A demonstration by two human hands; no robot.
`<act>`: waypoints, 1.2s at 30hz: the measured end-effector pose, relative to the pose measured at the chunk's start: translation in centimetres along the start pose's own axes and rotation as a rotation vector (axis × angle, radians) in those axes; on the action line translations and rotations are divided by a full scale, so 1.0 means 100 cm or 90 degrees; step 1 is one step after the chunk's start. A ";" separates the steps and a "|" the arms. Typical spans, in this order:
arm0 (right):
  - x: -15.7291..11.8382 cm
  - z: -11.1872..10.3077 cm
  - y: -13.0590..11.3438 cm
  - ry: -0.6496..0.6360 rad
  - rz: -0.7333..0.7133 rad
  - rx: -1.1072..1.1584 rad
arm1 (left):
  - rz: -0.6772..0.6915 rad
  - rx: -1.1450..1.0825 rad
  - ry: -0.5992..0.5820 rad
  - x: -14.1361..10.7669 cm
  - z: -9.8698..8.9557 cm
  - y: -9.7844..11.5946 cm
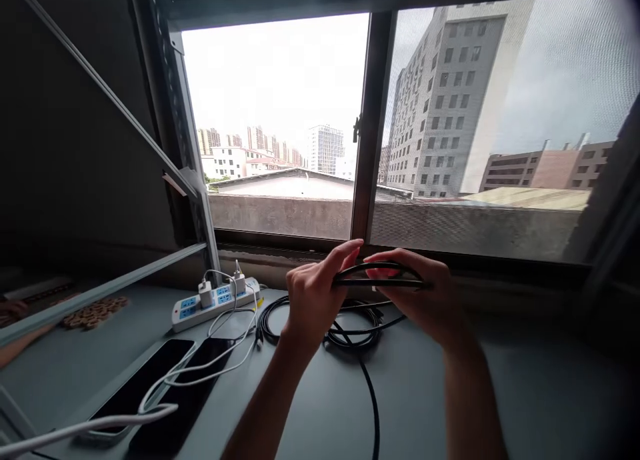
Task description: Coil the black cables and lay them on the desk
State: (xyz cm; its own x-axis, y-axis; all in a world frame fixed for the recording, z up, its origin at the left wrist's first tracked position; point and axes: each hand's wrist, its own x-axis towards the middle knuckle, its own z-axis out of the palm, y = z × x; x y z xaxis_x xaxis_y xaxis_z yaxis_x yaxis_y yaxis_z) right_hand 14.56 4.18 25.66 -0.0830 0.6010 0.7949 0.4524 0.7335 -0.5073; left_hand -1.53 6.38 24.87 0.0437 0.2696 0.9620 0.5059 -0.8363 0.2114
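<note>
Between my two hands, raised above the table, a black cable point(377, 283) is bent into a narrow loop. My left hand point(316, 283) is closed around one end of the loop, its thumb and index finger pointing up. Opposite it, my right hand point(425, 290) grips the other end with curled fingers. The cable's tail point(371, 390) hangs down toward me over the table. Behind and below the hands lie a coiled black cable point(273, 317) on the left and a second black coil point(355, 340), partly covered by my left hand and the held cable.
A white power strip point(216, 305) with two chargers stands at the back left, white cords point(200, 373) trailing from it. Two dark phones point(145, 380) lie at left. Beyond a metal frame bar point(115, 288) are small brown pieces point(95, 312) and another person's arm point(25, 343). A window rises behind the table.
</note>
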 end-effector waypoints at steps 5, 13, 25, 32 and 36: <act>-0.008 0.009 -0.011 -0.116 0.053 -0.021 | -0.008 0.112 -0.121 -0.003 0.004 0.001; -0.010 0.002 -0.018 -0.174 0.063 0.024 | -0.071 0.087 -0.040 -0.003 0.009 0.004; 0.015 0.006 0.044 0.461 0.151 0.115 | -0.394 -0.486 -0.275 0.002 0.032 -0.037; 0.014 0.010 0.044 0.106 0.164 0.063 | -0.277 -0.220 -0.082 -0.004 0.033 -0.027; 0.005 0.007 0.021 -0.115 0.215 0.116 | -0.258 -0.143 -0.035 -0.003 0.032 -0.024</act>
State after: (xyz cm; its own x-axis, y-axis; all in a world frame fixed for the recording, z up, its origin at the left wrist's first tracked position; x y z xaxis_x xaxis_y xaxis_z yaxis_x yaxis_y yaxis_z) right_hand 14.87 6.30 24.77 -0.1187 0.8513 0.5111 0.3179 0.5203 -0.7926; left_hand -0.04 9.84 23.49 -0.0700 0.6153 0.7852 0.2931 -0.7397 0.6058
